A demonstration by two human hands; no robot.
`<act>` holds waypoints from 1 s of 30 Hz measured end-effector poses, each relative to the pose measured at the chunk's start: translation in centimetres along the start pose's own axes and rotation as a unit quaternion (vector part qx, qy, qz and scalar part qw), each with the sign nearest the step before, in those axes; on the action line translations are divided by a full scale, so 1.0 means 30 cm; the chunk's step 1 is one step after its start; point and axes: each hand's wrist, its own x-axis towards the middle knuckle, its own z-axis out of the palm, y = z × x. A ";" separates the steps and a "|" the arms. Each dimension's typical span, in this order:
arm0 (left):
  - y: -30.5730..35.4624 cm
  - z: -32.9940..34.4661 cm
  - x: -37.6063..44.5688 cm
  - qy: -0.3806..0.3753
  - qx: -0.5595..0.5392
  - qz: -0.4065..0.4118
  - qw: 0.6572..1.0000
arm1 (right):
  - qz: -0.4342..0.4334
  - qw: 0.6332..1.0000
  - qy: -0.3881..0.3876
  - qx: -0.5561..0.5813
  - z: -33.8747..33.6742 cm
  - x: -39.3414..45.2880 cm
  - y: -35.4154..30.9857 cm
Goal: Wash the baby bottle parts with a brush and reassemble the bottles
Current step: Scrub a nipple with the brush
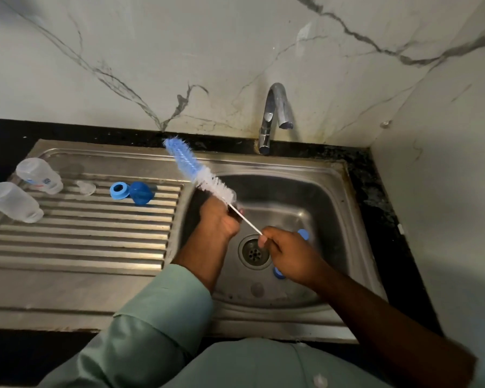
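Far left on drainboard [81, 247]: two bottles [38, 175], clear teat [86, 187], blue ring [119, 191], blue cap [141, 192], unassembled. Centre: left hand [220, 219] grip clenched round a part, barely visible; brush [199, 172] threaded through, right hand [283, 247] pinching wire handle. Blue parts [303, 234] in basin [333, 219] unwashed, judging by position. Tap [275, 116] dry.

Steel sink basin [331, 197] sat right, round drain strainer [254, 252] at its bottom. Ribbed drainboard [81, 242] extended left. Curved chrome faucet [275, 113] rose behind basin. Black granite counter [375, 186] ran around sink; white veined marble wall [179, 51] stood behind.
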 end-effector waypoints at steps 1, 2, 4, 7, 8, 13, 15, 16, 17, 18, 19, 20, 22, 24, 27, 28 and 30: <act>-0.002 0.002 0.004 0.002 0.004 -0.008 1.000 | 0.005 1.000 0.005 0.011 0.005 0.014 -0.002; 0.018 -0.003 0.018 0.002 -0.012 -0.014 1.000 | 0.008 1.000 0.005 0.019 0.010 0.013 0.005; 0.082 -0.031 0.049 0.008 -0.036 -0.004 0.999 | 0.003 1.000 -0.010 0.010 0.006 -0.024 0.029; 0.073 -0.041 0.050 -0.006 -0.028 0.031 0.999 | -0.005 1.000 -0.010 0.003 0.001 -0.051 0.032; 0.038 -0.030 0.042 -0.024 -0.027 0.023 0.999 | -0.004 1.000 0.007 0.022 0.002 -0.029 0.021; 0.030 -0.020 0.057 0.031 -0.005 0.027 0.999 | 0.018 0.997 0.069 0.026 0.002 0.014 0.045; 0.061 -0.038 0.072 0.073 -0.014 0.055 0.996 | 0.038 0.992 0.094 -0.070 -0.009 -0.033 0.087; 0.058 -0.040 0.071 0.074 -0.014 0.058 0.995 | 0.040 0.987 0.101 -0.120 -0.009 -0.046 0.091; 0.043 -0.035 0.068 0.054 -0.010 0.060 0.997 | 0.034 0.983 0.107 -0.146 -0.004 -0.044 0.082; 0.023 -0.026 0.061 0.037 -0.004 0.067 0.997 | 0.023 0.983 0.112 -0.141 0.005 -0.035 0.060; 0.000 -0.017 0.054 0.028 0.001 0.073 0.997 | 0.010 0.985 0.118 -0.126 0.014 -0.025 0.035; -0.015 -0.008 0.043 0.035 0.006 0.080 0.996 | 0.003 0.985 0.124 -0.119 0.026 -0.013 0.017; -0.037 0.004 0.030 0.053 -0.006 0.089 0.995 | 0.006 0.983 0.128 -0.133 0.034 0.007 -0.004; -0.063 0.002 0.024 0.039 -0.011 0.094 0.995 | 0.021 0.981 0.121 -0.147 0.027 0.022 -0.014; -0.085 -0.001 0.003 0.010 -0.031 0.093 0.995 | 0.020 0.979 0.129 -0.157 0.023 0.031 -0.026; -0.075 -0.005 0.008 0.017 -0.058 0.100 0.993 | 0.020 0.979 0.123 -0.164 0.023 0.022 -0.026; -0.031 -0.014 0.021 0.039 -0.125 0.122 0.984 | 0.023 0.979 0.097 -0.179 0.026 -0.018 -0.022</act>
